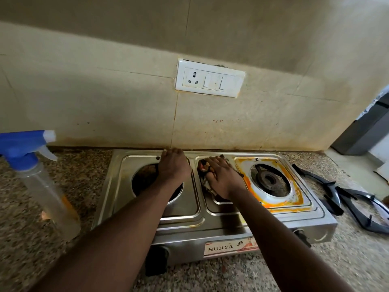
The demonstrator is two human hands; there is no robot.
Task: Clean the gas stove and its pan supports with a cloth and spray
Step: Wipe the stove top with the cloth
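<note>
Two-burner steel gas stove [221,226] on a speckled tabletop [347,256], its rear rim close against the tiled wall [105,98]. The left hand [173,165] lies palm down and open over the left burner well [145,178], fingertips at the rear rim; the well's contents are dark and partly hidden by the arm. The right hand [223,178], fingers spread flat, presses a crumpled cloth [204,166] onto the left part of the right recess. The right burner [269,180] sits in its well ringed by orange residue [245,175]. The clear spray bottle [42,186] with blue trigger head stands left of the stove, apart from it; its fill level cannot be told. Two black pan supports [357,203] lie on the tabletop just beside the stove's right end. Bare tabletop runs along the front edge. A socket plate [210,79] is above on the wall.
</note>
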